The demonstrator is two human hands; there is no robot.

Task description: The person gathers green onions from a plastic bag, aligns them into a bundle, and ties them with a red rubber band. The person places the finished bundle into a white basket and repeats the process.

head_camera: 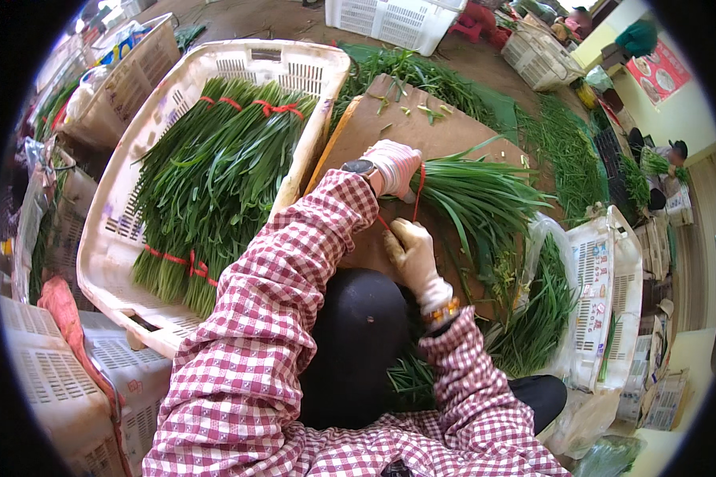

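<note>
My left hand (394, 169), in a striped glove with a watch at the wrist, grips a bunch of long green leaves, apparently Chinese chives (483, 188). The bunch lies over a brown board (358, 238), its leaf tips pointing right. A red tie (419, 194) passes around the bunch beside my left hand and runs down to my right hand (414, 250). That hand, in a stained pale glove, pinches the tie, and a short red end sticks out to its left. The stem ends are hidden by my left hand.
Left of the board stands a white plastic crate (310, 65) with several tied bunches (215, 155). Loose leaves (531, 304) lie in a clear bag at right, near another white crate (623, 286). Cut scraps (432, 113) dot the board's far end. A person (671, 158) sits at far right.
</note>
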